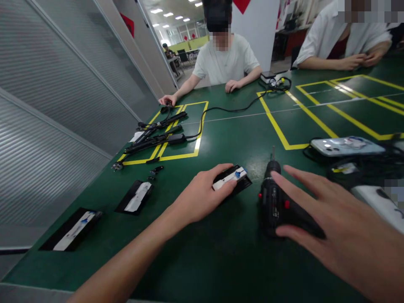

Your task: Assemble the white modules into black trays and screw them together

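Note:
My left hand [202, 195] is closed round a small black packet [244, 183] with a white label marked in blue, thumb and fingers at its sides. Beside it a black cordless drill [270, 206] with red buttons lies on the table, its thin bit pointing away from me. Over the drill's handle hovers my right hand [334, 219], thumb and fingers spread; whether a fingertip touches the drill I cannot tell. To the left lie two more black packets with white labels, a smaller one [134, 198] and a larger one [74, 229].
Several black straightener-like tools [158, 134] with cords lie within yellow tape lines at the far left. A phone [345, 146] and dark cables [362, 168] lie at right. One person [225, 59] sits opposite, touching a cord; another [344, 46] sits at right. A partition [63, 105] stands left.

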### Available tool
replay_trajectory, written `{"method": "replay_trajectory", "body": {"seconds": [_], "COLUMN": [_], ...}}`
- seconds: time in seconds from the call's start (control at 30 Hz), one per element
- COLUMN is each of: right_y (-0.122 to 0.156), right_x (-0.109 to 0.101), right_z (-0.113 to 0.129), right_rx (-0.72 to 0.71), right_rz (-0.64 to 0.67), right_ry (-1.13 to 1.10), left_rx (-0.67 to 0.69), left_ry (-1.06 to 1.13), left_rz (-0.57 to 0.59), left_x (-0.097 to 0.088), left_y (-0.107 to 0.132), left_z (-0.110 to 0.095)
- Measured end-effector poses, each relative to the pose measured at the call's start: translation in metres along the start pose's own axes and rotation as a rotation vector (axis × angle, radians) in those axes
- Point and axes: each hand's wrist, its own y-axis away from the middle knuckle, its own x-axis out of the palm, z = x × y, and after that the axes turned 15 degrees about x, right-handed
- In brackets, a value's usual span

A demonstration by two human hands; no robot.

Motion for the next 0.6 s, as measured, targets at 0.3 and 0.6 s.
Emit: {"method": "replay_trajectory", "body": {"seconds": [0.3,0.6], "right_y": [-0.095,-0.094], "right_x": [0.020,0.016], "right_z": [0.009,-0.001], "right_rx": [-0.235,-0.054], "right_rz": [0.282,0.125], "right_ry": [-0.283,-0.562], "left_rx": [0.144,-0.013], "left_ry": [0.166,0.052], "left_rz": [0.035,0.033], "left_x": [0.012,0.021], "left_y": [0.008,0.013], "left_z": [-0.003,0.021]}}
